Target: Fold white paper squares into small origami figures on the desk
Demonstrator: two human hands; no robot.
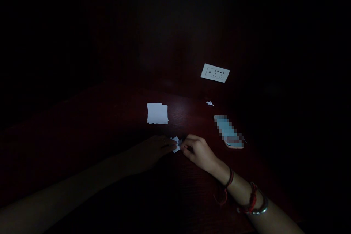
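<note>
A small folded piece of white paper [176, 144] with pointed corners lies at the middle of the dark red table, between my hands. From the left, my left hand [157, 148] reaches in with its fingertips on the paper; this hand is in deep shadow. My right hand [197, 150] pinches the paper's right side with bent fingers and is better lit. Just beyond my hands rests a stack of square white paper sheets [157, 113], its edges slightly uneven.
To the right lies a phone [228, 131] with a blurred-out screen. Behind it is a small crumpled white scrap [210, 104]. A white power socket plate [215, 73] is set in the dark surface at the back. The table [181, 117] fades into darkness on both sides.
</note>
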